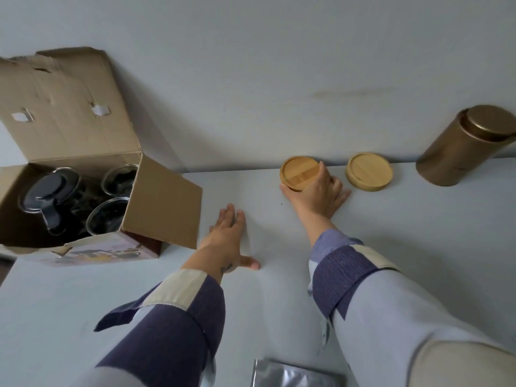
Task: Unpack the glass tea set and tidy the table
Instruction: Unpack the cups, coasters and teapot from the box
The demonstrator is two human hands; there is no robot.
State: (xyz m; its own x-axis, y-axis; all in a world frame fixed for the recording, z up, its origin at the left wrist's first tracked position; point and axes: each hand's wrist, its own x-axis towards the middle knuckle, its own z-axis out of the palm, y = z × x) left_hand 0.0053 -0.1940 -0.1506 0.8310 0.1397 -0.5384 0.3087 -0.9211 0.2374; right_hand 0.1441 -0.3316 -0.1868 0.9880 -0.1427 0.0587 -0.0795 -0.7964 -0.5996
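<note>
Bamboo coaster in right hand's grip; left hand flat — table.

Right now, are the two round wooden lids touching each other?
Apart. The head view shows bare table between the left round wooden lid and the right round wooden lid.

Pale blue sleeves, navy and cream patchwork cuffs, 2 arms

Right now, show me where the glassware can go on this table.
Bare table lies right of the right hand, in front of the coasters and gold canister. Another patch between left hand and right. Crowded at the box.
</note>
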